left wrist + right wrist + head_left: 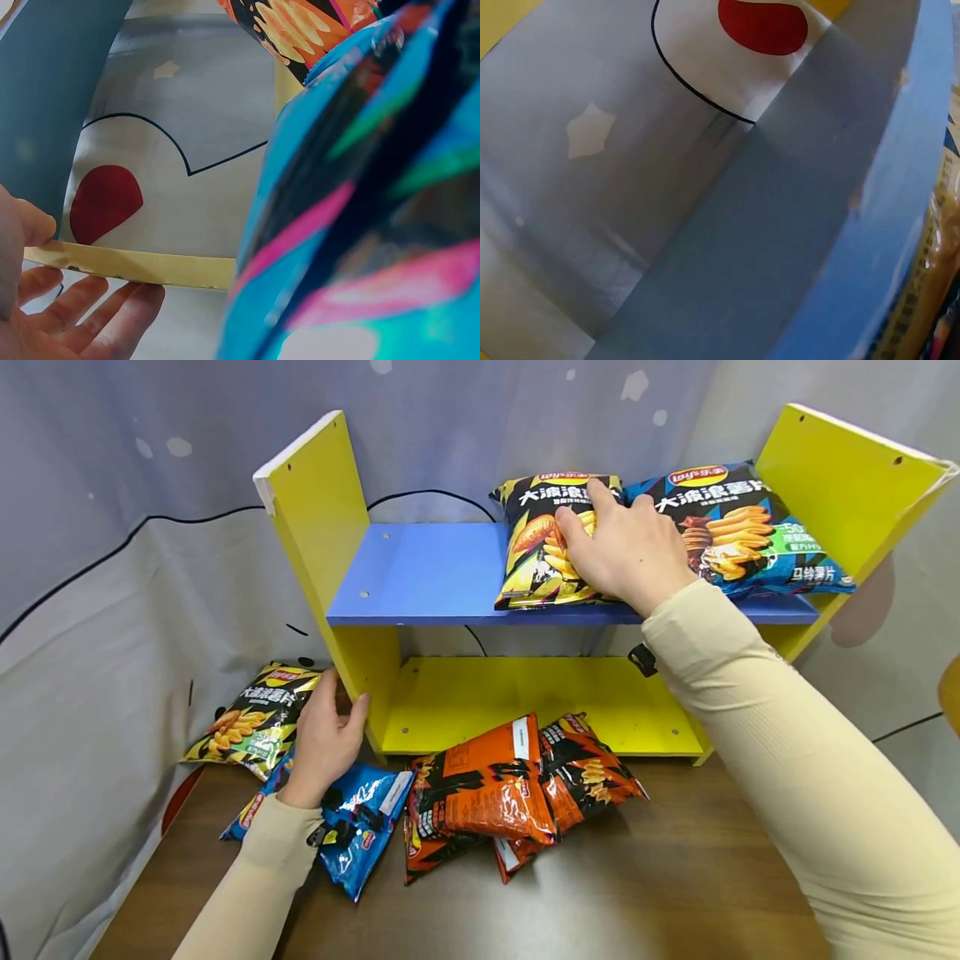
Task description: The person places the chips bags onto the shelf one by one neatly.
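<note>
Pressing on the black-and-yellow chip bag (528, 560) with the right hand (633, 547), up on the blue upper shelf (427, 568) and right against the blue chip bag (750, 527). Could slide off the front if nudged forward, lying near that edge with no lip to stop it. Might crumple, or shove the neighbouring bag askew, if pushed hard sideways. Could also rock the rack (832, 485) if leaned on heavily. Might snag the loose blue bag (360, 818) with the left sleeve (273, 847) when drawing back, and bump it into the orange bags (480, 797) on the table (675, 868).

Looking to the hands: on the right, touching the bag's face with thumb and finger extended and spread, not clenched; cannot tell about the remaining fingers, mostly hidden in the head view. With the left hand (330, 739), gripping the edge of the yellow side panel (326, 527) between thumb and fingers, holding no bag.
</note>
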Tool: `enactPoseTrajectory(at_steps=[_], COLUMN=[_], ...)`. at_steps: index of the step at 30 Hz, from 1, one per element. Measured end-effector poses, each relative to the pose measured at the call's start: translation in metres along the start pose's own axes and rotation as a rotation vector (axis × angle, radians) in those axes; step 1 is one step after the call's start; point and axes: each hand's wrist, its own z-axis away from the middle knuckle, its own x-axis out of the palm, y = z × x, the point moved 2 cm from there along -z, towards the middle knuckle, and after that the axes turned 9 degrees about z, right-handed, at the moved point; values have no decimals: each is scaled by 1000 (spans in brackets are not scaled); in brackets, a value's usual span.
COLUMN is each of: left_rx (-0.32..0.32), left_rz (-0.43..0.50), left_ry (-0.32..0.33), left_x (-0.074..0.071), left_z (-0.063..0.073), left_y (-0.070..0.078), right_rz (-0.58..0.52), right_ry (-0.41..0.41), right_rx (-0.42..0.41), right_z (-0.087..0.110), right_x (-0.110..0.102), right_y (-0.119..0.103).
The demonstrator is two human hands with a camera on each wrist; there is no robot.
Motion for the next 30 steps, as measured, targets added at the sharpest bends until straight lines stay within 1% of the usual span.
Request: enactPoseTrajectory(at_steps=[2, 6, 9, 14, 18, 21, 23, 25, 27, 30], left_rx=[1, -1, -7, 3, 5, -1, -7, -12, -11, -2], left_rz=[5, 6, 5, 18, 17, 16, 13, 5, 5, 12], left_ry=[2, 15, 20, 22, 26, 23, 22, 24, 26, 34], left_x=[2, 4, 7, 11, 11, 9, 7, 5, 2, -1], left_z=[0, 1, 1, 2, 2, 3, 5, 6, 8, 8], left_y=[-2, -5, -7, -9, -9, -9, -10, -10, -10, -10], right_rz=[1, -5, -27, -100, -176, -220, -254, -301, -363, -476], right_ry=[34, 129, 238, 443, 585, 698, 766, 819, 865, 967], right_rx=[-7, -20, -45, -137, -206, -231, -218, -185, -130, -42], right_z=[2, 10, 21, 46, 71, 89, 100, 111, 120, 127], right_x=[-1, -3, -2, 2, 7, 15, 23, 33, 45, 68], right_y=[0, 0, 3, 16, 34, 50, 61, 73, 86, 110])
